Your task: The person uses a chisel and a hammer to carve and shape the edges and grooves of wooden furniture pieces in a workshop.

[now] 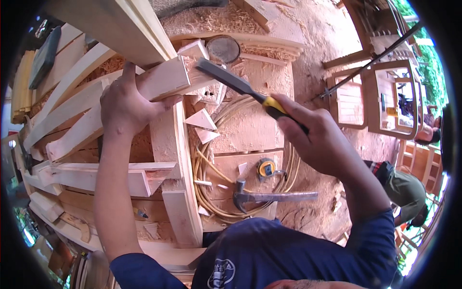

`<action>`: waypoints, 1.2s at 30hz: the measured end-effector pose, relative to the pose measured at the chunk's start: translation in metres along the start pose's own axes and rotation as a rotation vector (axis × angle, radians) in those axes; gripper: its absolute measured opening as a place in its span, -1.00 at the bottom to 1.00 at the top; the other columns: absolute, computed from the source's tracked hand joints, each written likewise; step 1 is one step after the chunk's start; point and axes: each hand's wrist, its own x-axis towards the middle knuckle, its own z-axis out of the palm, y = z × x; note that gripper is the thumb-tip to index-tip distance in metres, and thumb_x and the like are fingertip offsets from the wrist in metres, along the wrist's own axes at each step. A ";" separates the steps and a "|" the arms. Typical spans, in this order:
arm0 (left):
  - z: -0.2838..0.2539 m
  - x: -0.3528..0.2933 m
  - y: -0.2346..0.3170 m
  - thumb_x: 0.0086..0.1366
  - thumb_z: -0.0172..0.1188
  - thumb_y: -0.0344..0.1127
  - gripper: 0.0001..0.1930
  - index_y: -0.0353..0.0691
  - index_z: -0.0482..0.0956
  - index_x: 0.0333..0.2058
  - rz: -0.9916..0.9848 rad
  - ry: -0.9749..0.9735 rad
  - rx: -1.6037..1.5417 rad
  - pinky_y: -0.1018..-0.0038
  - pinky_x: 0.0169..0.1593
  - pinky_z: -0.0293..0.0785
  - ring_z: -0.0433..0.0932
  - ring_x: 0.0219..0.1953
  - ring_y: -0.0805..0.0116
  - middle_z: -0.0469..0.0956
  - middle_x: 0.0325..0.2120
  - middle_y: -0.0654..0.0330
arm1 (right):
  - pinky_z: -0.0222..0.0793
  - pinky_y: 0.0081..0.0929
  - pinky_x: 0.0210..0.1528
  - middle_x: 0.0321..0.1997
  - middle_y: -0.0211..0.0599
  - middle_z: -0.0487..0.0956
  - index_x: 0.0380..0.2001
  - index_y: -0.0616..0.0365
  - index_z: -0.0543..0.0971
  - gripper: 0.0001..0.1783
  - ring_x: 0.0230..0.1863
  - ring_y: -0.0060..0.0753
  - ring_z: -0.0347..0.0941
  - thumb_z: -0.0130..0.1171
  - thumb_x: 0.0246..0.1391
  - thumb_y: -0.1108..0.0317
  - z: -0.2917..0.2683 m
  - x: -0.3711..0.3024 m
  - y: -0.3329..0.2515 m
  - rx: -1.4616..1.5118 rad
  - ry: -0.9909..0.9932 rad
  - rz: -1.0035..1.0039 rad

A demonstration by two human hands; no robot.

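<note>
My right hand (317,137) is wrapped round the yellow-and-black handle of a wood chisel (227,79). The blade points up and left, with its tip near the cut end of a pale wooden piece (166,78). My left hand (124,103) grips that wooden piece, its thumb along the lower edge and the other fingers partly hidden. Whether the blade touches the wood I cannot tell. Small triangular offcuts (201,119) lie just below the piece's end.
A claw hammer (274,197) and a tape measure (265,168) lie by a coiled yellow hose or cable (197,168). Wooden parts (101,176) crowd the left. A round tin (224,49) sits among shavings. Wooden frames (392,98) stand at right, near another person (406,190).
</note>
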 end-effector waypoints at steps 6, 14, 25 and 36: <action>0.006 -0.001 -0.007 -0.12 0.68 0.35 0.10 -0.06 0.38 0.30 0.018 0.005 -0.038 0.03 -0.02 0.72 0.80 -0.08 -0.06 0.80 -0.12 0.05 | 0.48 -0.12 -0.35 -0.49 0.10 0.61 0.39 0.14 0.53 -0.50 -0.54 0.03 0.59 0.18 0.45 0.31 0.003 -0.001 -0.003 -0.036 -0.031 0.008; 0.005 0.001 -0.002 -0.13 0.66 0.40 0.01 0.01 0.44 0.20 0.055 0.066 -0.035 0.01 -0.06 0.73 0.80 -0.14 -0.09 0.81 -0.18 0.06 | 0.54 -0.16 -0.23 -0.42 0.12 0.64 0.39 0.18 0.54 -0.49 -0.40 0.01 0.70 0.19 0.44 0.32 0.002 -0.022 0.011 0.045 0.040 -0.032; 0.008 0.008 -0.003 -0.20 0.67 0.43 0.18 -0.07 0.41 0.33 0.025 0.002 0.024 -0.05 0.04 0.70 0.76 -0.05 -0.25 0.79 -0.08 -0.04 | 0.28 -0.75 -0.44 -0.40 -0.60 0.43 0.53 0.25 0.35 -0.37 -0.49 -0.84 0.32 0.14 0.57 0.16 0.025 0.001 0.106 0.902 0.409 -0.018; 0.020 -0.003 -0.053 -0.14 0.62 0.56 0.38 -0.37 0.27 0.41 0.142 0.001 -0.088 0.13 0.20 0.65 0.72 0.10 -0.03 0.66 0.09 -0.10 | 0.58 -0.22 0.01 -0.04 0.05 0.70 0.38 0.26 0.48 -0.36 -0.11 0.04 0.68 0.37 0.25 0.44 0.072 0.032 0.185 0.690 0.237 -0.206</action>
